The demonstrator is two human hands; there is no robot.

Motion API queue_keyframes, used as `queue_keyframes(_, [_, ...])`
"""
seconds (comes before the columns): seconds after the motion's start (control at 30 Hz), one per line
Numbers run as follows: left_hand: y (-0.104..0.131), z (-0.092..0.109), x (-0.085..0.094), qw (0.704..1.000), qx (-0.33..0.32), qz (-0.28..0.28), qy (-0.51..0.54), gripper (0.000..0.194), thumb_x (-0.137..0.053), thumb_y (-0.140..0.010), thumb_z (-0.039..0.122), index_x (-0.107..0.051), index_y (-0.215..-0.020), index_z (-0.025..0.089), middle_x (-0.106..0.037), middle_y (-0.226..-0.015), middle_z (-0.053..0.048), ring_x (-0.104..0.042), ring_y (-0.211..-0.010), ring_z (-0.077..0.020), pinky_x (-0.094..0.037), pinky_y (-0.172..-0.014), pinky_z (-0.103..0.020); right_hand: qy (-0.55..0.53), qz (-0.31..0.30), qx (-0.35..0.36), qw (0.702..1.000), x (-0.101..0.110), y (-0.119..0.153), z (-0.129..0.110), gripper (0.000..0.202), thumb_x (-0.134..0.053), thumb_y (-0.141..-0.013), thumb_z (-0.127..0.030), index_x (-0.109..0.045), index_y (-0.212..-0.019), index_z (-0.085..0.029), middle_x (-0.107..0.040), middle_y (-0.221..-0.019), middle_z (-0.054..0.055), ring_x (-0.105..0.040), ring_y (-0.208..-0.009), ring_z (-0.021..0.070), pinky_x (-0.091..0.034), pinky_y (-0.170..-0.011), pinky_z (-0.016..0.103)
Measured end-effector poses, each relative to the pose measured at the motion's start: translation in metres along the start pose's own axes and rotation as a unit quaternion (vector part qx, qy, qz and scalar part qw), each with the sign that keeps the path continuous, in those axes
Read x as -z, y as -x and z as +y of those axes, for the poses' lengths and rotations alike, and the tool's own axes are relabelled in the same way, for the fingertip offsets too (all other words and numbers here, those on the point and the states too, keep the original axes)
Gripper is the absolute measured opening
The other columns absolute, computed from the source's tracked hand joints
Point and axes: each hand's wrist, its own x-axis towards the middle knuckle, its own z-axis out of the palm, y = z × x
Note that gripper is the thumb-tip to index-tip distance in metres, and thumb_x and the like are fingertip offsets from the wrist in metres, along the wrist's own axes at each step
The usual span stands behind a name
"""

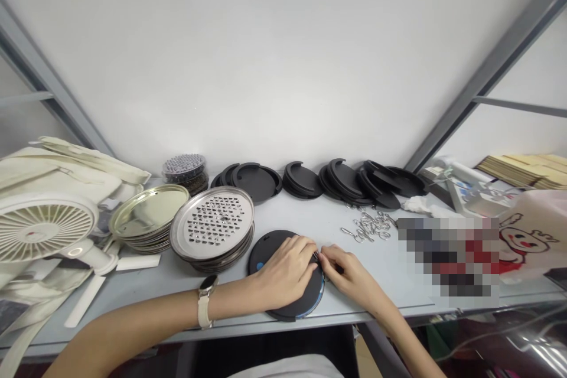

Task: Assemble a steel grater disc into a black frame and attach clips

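Observation:
A black round disc (277,307) with a blue spot and a blue strip along its lower right edge lies flat on the table. My left hand (287,269) rests across its top, fingers bent over the right rim and holding it. At that same rim my right hand (348,274) is closed in a pinch, its fingertips close to the left ones. A small shiny bit shows between the fingertips; its kind is hidden. Just left of the disc stands a stack of round metal grater plates (215,224). A loose pile of small metal hooks (370,225) lies beyond my right hand.
Gold-coloured round plates (150,212) are stacked at left, beside a white fan (39,227) and cream cloth bags (57,168). Spiky discs (183,166) and several black round trays (303,179) line the wall. A printed bag (531,236) lies at right.

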Motion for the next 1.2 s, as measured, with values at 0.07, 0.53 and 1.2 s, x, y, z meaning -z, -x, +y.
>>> queue_keyframes(0.07, [0.0002,-0.0001,-0.0003,1.000,0.000,0.001,0.000,0.019,-0.042,-0.092,0.015,-0.049,-0.110,0.016,-0.054,-0.111,-0.008,-0.051,-0.101,-0.0215,-0.043,-0.092,-0.038,-0.002,-0.003,-0.002,1.000,-0.0002,-0.0001,0.0008,0.032,-0.035,-0.097,-0.030,-0.034,-0.066,-0.021,-0.042,-0.062,-0.004,-0.043,-0.064,0.0147,-0.035,-0.061,0.025])
queue_keyframes(0.53, [0.0004,-0.0017,-0.0021,1.000,-0.008,-0.002,-0.007,0.019,-0.042,-0.093,0.015,-0.049,-0.110,0.015,-0.054,-0.109,-0.009,-0.051,-0.100,-0.0214,-0.042,-0.092,-0.037,-0.006,-0.007,-0.009,1.000,-0.0007,0.0004,0.0016,0.033,-0.035,-0.097,-0.032,-0.032,-0.066,-0.022,-0.040,-0.062,-0.004,-0.042,-0.064,0.0151,-0.034,-0.061,0.026])
queue_keyframes(1.2, [-0.0009,-0.0020,-0.0036,1.000,0.004,0.007,0.016,0.021,-0.045,-0.091,0.011,-0.051,-0.110,0.017,-0.059,-0.109,-0.007,-0.055,-0.101,-0.0206,-0.042,-0.092,-0.036,-0.005,-0.002,-0.002,1.000,-0.0023,-0.0004,0.0035,0.032,-0.036,-0.096,-0.029,-0.033,-0.065,-0.022,-0.040,-0.060,-0.004,-0.042,-0.063,0.0150,-0.034,-0.060,0.026])
